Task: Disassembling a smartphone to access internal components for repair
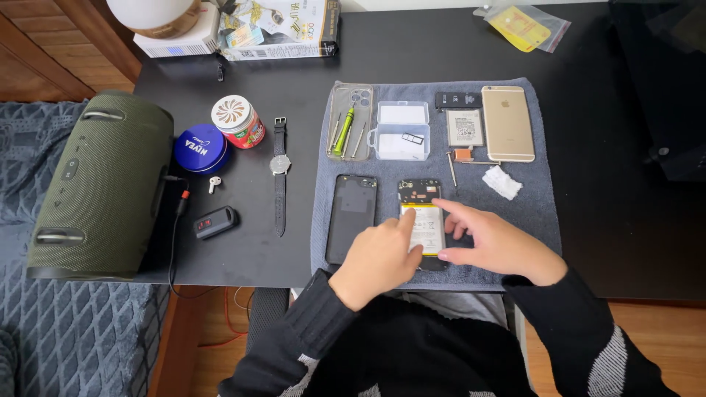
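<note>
An opened phone [421,192] with its battery [428,228] exposed lies on a grey towel [537,213] near the front edge. The index finger of my left hand [376,259] presses on the battery's left side. From the right, my right hand [494,242] rests its fingertips on the battery and the phone's edge. Neither hand grips anything. Left of the phone lies its black back cover [351,217].
On the towel: a gold phone [507,122], a loose battery [465,127], a clear parts box [401,131], a clear case with small tools [348,131], a white wad [502,181]. Off it: a watch [279,175], a blue tin [201,148], an earbud [213,183], a green speaker [99,184].
</note>
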